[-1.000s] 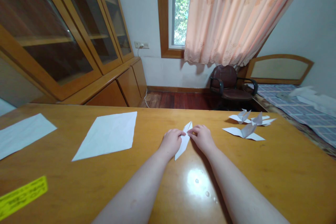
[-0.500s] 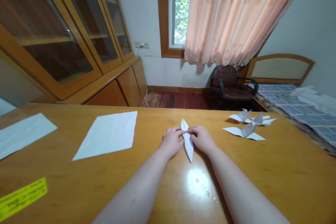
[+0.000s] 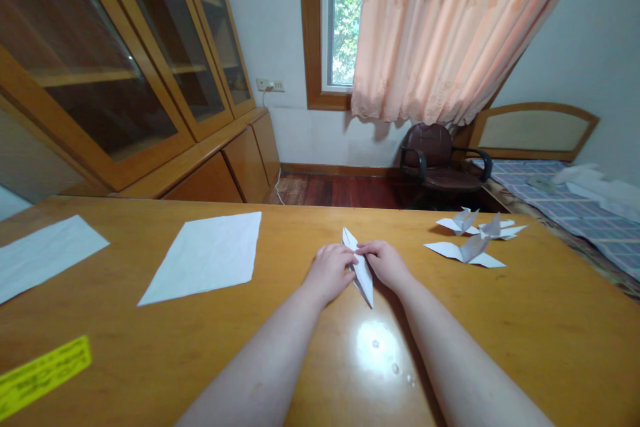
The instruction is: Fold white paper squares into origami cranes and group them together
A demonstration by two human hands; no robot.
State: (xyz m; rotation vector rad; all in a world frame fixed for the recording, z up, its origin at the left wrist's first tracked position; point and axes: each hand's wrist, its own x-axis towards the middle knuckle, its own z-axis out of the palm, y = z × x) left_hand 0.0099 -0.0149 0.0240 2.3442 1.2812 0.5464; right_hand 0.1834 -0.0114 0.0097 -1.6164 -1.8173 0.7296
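Observation:
A narrow white folded paper [image 3: 365, 278], pointed at both ends, lies on the wooden table [image 3: 320, 373] in front of me. My left hand [image 3: 332, 270] is closed on its left side, with the fingertips resting over its middle. My right hand [image 3: 385, 260] pinches its right edge near the middle. The fingertips of the two hands almost meet on the paper. Its far tip and near tip both show, while part of its middle is hidden under my fingers.
Several folded paper birds [image 3: 474, 248] stand at the table's right. Two white paper sheets, one a flat sheet [image 3: 210, 257] and another sheet [image 3: 47, 257], lie at the left. A brown armchair [image 3: 435, 153] and a bed [image 3: 565, 180] stand beyond. A glass-door cabinet [image 3: 200, 127] is at the left.
The folded paper has turned slightly, its near tip swinging right and its far tip a little left. My left hand has shifted slightly right over it.

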